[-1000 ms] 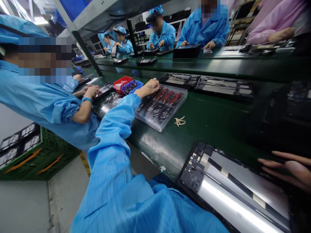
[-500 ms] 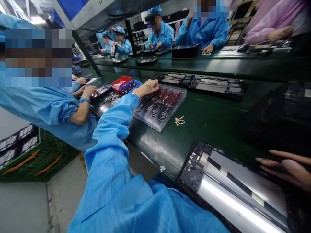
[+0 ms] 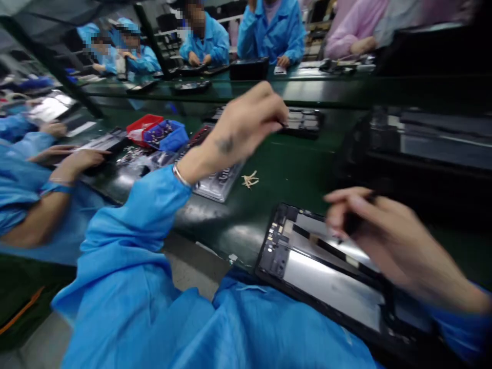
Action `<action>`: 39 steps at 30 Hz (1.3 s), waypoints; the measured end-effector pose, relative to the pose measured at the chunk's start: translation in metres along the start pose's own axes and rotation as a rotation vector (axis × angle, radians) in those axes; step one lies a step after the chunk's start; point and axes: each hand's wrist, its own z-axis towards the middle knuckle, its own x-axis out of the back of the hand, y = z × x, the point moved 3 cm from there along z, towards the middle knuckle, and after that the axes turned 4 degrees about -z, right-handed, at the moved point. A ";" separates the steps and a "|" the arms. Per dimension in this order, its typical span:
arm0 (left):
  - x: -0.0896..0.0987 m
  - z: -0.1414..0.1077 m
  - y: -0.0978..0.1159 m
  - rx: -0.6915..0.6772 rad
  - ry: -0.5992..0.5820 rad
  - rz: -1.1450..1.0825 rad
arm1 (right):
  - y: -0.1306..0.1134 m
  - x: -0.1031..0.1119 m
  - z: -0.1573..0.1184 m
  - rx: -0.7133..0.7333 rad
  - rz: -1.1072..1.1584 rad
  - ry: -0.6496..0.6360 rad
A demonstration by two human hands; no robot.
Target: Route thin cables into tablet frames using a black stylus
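Silvery flat rectangular device (image 3: 330, 287) beneath right hand (image 3: 388, 241), fingers (image 3: 335, 211) around slender dark tool (image 3: 353, 221); left hand (image 3: 246, 120), fingers pressed together, contents unclear.

Noted green bench (image 3: 303, 171) with pale glare (image 3: 236, 238), grey floor (image 3: 192, 266) below, dark post (image 3: 49, 65) under overhead shelf (image 3: 73, 13).

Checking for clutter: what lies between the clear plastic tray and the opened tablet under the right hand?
Head view: a small pile of cream-coloured strips on the green tabletop, between tray and tablet, nearer the tray.
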 end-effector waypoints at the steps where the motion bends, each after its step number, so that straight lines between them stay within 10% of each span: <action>1: -0.009 -0.002 0.031 -0.201 0.007 0.058 | 0.002 -0.012 0.002 -0.144 0.182 -0.070; 5: -0.043 -0.026 0.106 -0.939 0.125 0.083 | 0.004 -0.032 0.001 -0.332 0.473 -0.082; 9: -0.059 -0.035 0.115 -1.160 0.290 0.072 | 0.007 -0.021 -0.009 -0.354 0.420 0.018; 17: -0.065 -0.039 0.111 -1.090 0.145 -0.033 | 0.008 -0.014 -0.007 -0.214 0.271 0.102; 24: -0.058 -0.030 0.104 -0.352 0.081 0.026 | -0.010 -0.008 -0.009 0.175 -0.249 0.246; 39: -0.059 -0.037 0.120 -0.326 -0.138 0.227 | -0.007 -0.012 -0.013 0.425 -0.670 0.195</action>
